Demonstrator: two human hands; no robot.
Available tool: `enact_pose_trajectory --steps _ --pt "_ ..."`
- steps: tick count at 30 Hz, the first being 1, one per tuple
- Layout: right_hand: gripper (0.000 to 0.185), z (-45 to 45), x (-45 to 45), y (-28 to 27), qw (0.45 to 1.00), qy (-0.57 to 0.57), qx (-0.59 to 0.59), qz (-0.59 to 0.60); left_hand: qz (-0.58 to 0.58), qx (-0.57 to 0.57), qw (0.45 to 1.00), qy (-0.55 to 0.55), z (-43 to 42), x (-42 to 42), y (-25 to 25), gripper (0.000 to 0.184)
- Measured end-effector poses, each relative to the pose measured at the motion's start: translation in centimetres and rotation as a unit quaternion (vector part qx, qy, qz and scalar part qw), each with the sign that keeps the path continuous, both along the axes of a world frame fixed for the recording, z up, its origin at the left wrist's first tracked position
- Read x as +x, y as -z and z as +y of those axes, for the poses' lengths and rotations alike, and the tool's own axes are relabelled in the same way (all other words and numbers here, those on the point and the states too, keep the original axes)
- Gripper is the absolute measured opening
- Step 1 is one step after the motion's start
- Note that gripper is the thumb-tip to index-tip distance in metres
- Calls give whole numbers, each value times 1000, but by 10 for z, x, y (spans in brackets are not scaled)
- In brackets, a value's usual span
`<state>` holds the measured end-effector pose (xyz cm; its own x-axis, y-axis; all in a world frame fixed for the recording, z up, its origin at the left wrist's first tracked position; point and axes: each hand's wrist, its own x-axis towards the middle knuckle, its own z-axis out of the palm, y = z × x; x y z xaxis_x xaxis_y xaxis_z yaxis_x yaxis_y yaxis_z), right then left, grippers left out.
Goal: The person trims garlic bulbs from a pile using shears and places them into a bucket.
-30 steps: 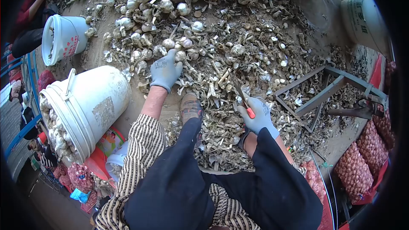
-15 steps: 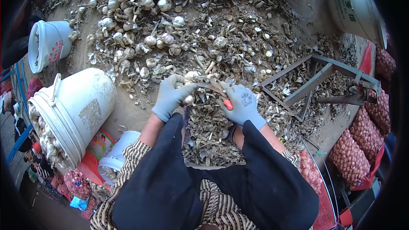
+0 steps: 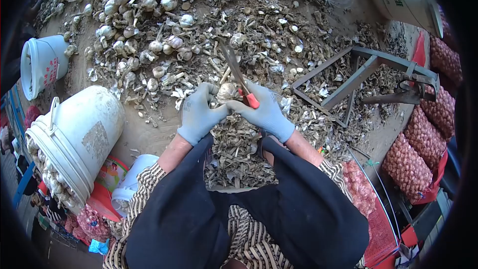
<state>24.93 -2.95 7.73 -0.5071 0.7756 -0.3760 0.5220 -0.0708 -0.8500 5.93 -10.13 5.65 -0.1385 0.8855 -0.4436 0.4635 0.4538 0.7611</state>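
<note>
The bulb (image 3: 227, 93) sits between the fingers of both hands, a rounded, dull off-white garlic head with tan and brownish patches on its skin. The left hand (image 3: 198, 113) is curled around its near left side, thumb and fingers parted only by the bulb's width. The right hand (image 3: 264, 111) is closed around the red handle of the knife (image 3: 233, 65), its thumb reaching across to meet the left thumb just below the bulb. The knife's dark, worn blade runs long and narrow away from the right fingers, slanting forward and to the left, its tip beyond the bulb. The bulb is nearly round, so its long axis is hard to read; a thin pale stalk (image 3: 225, 75) slants just beyond it, and whether the two are joined cannot be told. Dry litter (image 3: 234, 157) covers the ground below and around the fingers, with loose garlic (image 3: 148, 2) heaped ahead and to the left. Well to the left of the fingers a large bucket (image 3: 102, 119) lies tipped, garlic at its mouth; to the right is a metal frame (image 3: 354, 80).
</note>
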Motion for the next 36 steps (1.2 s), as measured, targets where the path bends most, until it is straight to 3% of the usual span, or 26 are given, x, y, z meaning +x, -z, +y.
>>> enact_pose_trajectory --steps 2,4,7,9,12,16,17,19,21,23,25,27,29,32,35,36 --pt "43 1 0 4 1000 -1 -24 15 30 46 998 15 5 3 -2 49" --pt "34 -3 2 13 996 13 -19 84 10 19 1000 18 6 1 -2 39" --pt "32 -8 7 15 991 45 -96 81 -113 -20 993 -32 2 0 1 38" --pt "38 -10 16 9 985 57 -144 71 -223 -107 961 -120 -2 -6 3 35" --pt "43 -8 26 4 955 152 -233 99 -243 -56 954 -166 -3 -33 13 36" --pt "41 -12 24 24 934 201 -264 135 -430 -62 888 -151 -15 -41 14 59" --pt "42 -14 23 29 919 214 -291 156 -496 -73 849 -166 -20 -32 20 66" --pt "46 -12 21 29 934 159 -293 131 -550 -135 814 -129 -9 -22 -4 61" --pt "48 -15 9 28 926 155 -279 199 -531 -160 821 -133 -7 -8 -4 63" --pt "51 -13 12 22 927 112 -313 173 -533 -152 817 -160 -14 6 11 69" --pt "54 -13 12 17 929 119 -304 176 -694 -180 691 -88 -18 -14 13 73" --pt "58 -13 13 13 977 82 -159 113 -687 -156 696 -142 -24 -7 11 78" --pt "59 -17 13 20 979 88 -140 116 -575 -184 792 -96 -22 -9 10 86" --pt "55 -13 12 19 994 23 5 108 -519 -180 833 -62 -25 -8 29 86" --pt "53 -4 16 4 999 8 8 46 -582 -162 774 -189 -16 1 4 78" --pt "54 -1 20 5 995 -12 96 16 -598 -137 767 -187 -16 -1 6 78"
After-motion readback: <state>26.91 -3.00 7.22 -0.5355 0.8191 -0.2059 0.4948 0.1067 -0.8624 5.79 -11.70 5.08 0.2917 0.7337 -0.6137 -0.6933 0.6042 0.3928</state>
